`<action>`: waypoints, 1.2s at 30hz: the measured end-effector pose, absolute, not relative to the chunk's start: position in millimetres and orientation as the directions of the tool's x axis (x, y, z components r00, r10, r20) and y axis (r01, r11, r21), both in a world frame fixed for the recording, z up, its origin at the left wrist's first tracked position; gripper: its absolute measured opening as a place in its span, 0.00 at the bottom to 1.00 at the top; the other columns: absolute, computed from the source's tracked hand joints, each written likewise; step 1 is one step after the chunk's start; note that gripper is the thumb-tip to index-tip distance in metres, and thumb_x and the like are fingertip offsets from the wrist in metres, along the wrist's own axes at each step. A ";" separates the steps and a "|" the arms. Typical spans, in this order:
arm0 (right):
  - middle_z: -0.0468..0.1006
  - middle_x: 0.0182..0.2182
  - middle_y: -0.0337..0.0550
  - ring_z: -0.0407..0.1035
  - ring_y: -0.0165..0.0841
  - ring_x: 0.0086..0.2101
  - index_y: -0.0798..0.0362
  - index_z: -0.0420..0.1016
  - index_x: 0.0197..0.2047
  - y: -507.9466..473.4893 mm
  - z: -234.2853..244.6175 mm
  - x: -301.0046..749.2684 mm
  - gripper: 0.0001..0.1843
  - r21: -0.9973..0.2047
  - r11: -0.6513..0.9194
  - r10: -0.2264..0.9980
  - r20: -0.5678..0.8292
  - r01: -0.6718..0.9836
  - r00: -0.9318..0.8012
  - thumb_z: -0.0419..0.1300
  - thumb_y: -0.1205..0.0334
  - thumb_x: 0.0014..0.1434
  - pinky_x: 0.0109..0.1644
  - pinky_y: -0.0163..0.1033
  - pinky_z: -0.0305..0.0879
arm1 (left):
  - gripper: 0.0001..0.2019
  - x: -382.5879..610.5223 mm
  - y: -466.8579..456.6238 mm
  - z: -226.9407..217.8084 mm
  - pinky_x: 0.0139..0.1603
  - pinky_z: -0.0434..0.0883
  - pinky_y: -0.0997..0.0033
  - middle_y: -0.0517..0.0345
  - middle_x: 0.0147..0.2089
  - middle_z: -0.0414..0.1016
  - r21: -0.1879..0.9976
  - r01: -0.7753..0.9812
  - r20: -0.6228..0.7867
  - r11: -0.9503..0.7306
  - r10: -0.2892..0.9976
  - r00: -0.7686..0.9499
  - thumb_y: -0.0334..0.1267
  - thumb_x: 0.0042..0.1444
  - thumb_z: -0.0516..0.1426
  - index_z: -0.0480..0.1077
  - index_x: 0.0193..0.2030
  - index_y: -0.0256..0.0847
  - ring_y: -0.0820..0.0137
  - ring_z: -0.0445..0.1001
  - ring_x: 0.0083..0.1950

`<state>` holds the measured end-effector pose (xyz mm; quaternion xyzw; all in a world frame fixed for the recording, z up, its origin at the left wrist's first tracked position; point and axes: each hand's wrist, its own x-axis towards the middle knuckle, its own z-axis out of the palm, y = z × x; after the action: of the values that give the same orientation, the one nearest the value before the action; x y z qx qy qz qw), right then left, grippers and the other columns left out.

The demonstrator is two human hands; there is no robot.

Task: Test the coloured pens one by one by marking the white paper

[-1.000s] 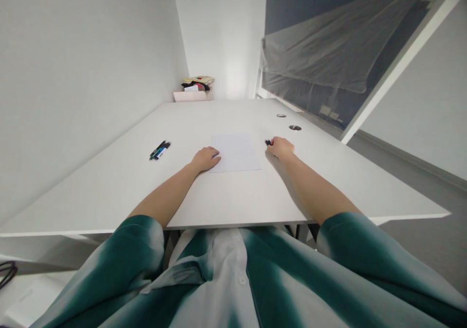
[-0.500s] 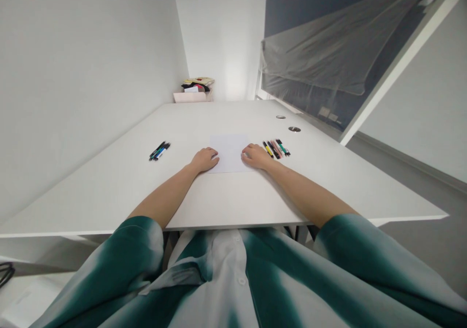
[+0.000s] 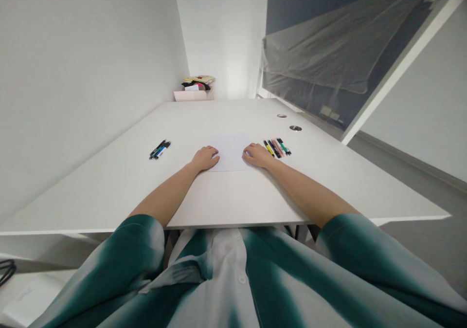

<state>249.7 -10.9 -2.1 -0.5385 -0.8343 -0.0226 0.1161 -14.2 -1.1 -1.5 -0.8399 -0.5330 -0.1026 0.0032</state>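
Observation:
A sheet of white paper lies flat on the white table in front of me. My left hand rests on its left edge, open, with the fingers loosely curved and the thumb apart. On the opposite edge lies my right hand, also open and palm down. Neither hand holds anything. Just right of my right hand several pens and markers lie side by side, among them a yellow, a pink and a green one. Farther left of my left hand sits a small bunch of dark and blue pens.
A pale box with cloth-like items piled on it stands at the table's far end. Two round metal table inserts sit at the right. A dark panel under plastic sheeting rises along the right side; a wall runs along the left.
Both hands stay in place on the paper. Only the camera view has shifted very slightly.

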 end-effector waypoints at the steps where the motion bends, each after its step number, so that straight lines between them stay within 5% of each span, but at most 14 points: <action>1: 0.74 0.53 0.56 0.67 0.45 0.53 0.56 0.75 0.54 -10.7 -2.1 250.2 0.20 -0.089 0.409 0.898 0.218 0.908 -0.383 0.53 0.54 0.66 0.58 0.45 0.60 | 0.20 -14.4 -0.5 -1.9 0.63 0.65 0.58 0.47 0.60 0.72 0.104 0.896 0.176 -0.431 0.895 0.410 0.44 0.61 0.50 0.71 0.56 0.39 0.57 0.70 0.60; 19: 0.75 0.53 0.53 0.68 0.42 0.53 0.55 0.77 0.52 -10.3 1.2 253.2 0.19 -0.175 0.404 0.897 0.270 0.898 -0.351 0.54 0.55 0.65 0.59 0.44 0.60 | 0.22 -17.8 6.2 -3.8 0.64 0.65 0.59 0.49 0.61 0.71 0.166 0.903 0.206 -0.396 0.910 0.361 0.47 0.60 0.51 0.70 0.58 0.41 0.58 0.69 0.61; 27: 0.79 0.48 0.52 0.69 0.41 0.50 0.56 0.80 0.46 -9.1 7.5 255.6 0.17 -0.218 0.418 0.874 0.362 0.882 -0.324 0.52 0.60 0.65 0.58 0.42 0.60 | 0.24 -63.1 19.1 8.6 0.61 0.65 0.48 0.42 0.62 0.69 0.223 0.975 0.266 0.004 0.962 -0.065 0.48 0.57 0.53 0.69 0.58 0.42 0.49 0.67 0.62; 36: 0.80 0.47 0.51 0.70 0.40 0.49 0.56 0.81 0.45 -8.9 4.5 254.2 0.17 -0.219 0.422 0.875 0.352 0.880 -0.332 0.52 0.61 0.65 0.57 0.41 0.60 | 0.33 -100.8 19.6 1.6 0.68 0.47 0.35 0.33 0.72 0.53 0.161 0.917 0.151 0.366 0.909 -0.389 0.56 0.58 0.48 0.62 0.64 0.35 0.42 0.50 0.72</action>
<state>254.2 -8.9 4.5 -0.5377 -0.8160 -0.0057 0.2121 -100.8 19.6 1.6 -0.5524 -0.8262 -0.1092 0.0181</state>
